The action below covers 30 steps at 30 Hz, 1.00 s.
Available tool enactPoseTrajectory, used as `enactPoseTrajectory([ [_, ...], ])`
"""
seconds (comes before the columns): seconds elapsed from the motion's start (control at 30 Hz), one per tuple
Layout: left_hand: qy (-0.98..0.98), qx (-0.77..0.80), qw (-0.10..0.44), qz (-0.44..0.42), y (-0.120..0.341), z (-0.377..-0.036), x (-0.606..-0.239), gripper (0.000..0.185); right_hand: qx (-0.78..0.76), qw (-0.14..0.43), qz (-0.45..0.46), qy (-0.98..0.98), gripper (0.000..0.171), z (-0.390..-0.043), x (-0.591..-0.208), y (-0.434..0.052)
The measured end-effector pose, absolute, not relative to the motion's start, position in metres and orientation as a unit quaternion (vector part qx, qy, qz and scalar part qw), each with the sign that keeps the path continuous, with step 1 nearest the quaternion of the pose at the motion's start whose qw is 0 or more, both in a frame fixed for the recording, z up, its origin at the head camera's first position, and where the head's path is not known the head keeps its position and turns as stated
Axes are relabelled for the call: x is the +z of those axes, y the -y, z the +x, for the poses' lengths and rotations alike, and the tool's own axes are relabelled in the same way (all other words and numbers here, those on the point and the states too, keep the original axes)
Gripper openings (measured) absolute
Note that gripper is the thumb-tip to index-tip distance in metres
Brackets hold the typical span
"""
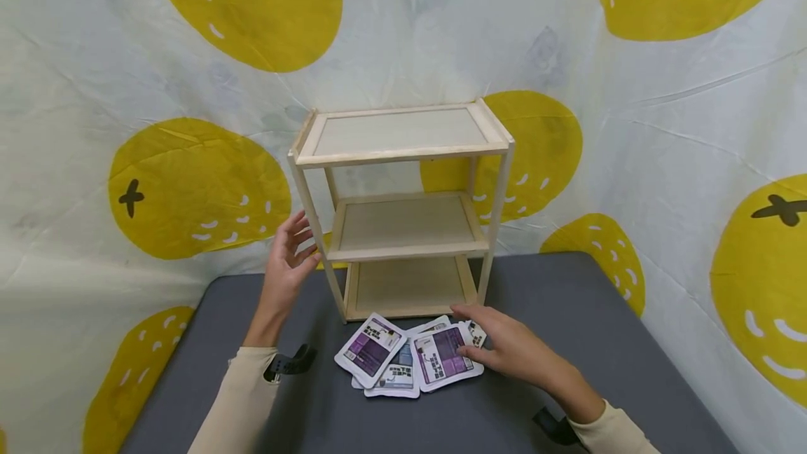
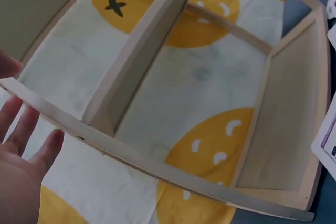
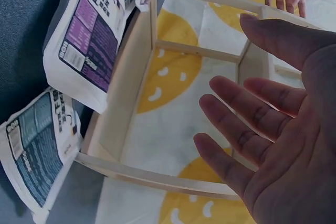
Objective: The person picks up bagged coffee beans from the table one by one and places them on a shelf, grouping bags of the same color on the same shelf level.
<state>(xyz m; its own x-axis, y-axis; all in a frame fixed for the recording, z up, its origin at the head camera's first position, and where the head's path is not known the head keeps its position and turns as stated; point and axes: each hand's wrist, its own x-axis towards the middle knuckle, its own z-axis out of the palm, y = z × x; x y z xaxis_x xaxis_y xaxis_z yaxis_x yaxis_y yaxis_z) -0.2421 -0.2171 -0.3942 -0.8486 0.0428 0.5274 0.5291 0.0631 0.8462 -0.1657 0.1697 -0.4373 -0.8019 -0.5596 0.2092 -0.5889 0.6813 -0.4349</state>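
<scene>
A small three-tier wooden shelf (image 1: 403, 256) stands upright on the dark grey table. My left hand (image 1: 292, 265) is beside its left post, fingers loosely bent and spread; in the left wrist view, thumb and fingertips lie right at the post's edge (image 2: 79, 127). In front of the shelf lies a loose pile of flat white packets with purple or blue printed labels. My right hand (image 1: 511, 345) hovers over the right side of this pile, nearest a purple-labelled packet (image 1: 441, 356). Its fingers are spread and relaxed in the right wrist view, with nothing in the palm (image 3: 294, 166).
Another purple-labelled packet (image 1: 370, 349) tops the pile's left side, and a blue-labelled packet (image 3: 39, 145) lies at its edge. Behind the shelf hangs a white cloth (image 1: 403, 33) printed with large yellow fruit. The grey table (image 1: 605, 342) extends to both sides of the shelf.
</scene>
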Motion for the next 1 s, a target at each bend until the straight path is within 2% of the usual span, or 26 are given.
enactPoseTrajectory([
  [0.33,0.679,-0.681,0.173,-0.213,0.214,-0.253,-0.398,0.072,0.263,0.017,0.324,0.908,0.062,-0.168,-0.449,-0.172],
  [0.7,0.674,-0.696,0.167,-0.184,0.214,-0.260,-0.401,0.037,0.297,0.002,0.336,0.894,0.065,-0.177,-0.461,-0.172],
  [1.0,0.668,-0.705,0.169,-0.168,0.215,-0.262,-0.403,0.029,0.317,-0.006,0.328,0.890,0.072,-0.187,-0.477,-0.171],
])
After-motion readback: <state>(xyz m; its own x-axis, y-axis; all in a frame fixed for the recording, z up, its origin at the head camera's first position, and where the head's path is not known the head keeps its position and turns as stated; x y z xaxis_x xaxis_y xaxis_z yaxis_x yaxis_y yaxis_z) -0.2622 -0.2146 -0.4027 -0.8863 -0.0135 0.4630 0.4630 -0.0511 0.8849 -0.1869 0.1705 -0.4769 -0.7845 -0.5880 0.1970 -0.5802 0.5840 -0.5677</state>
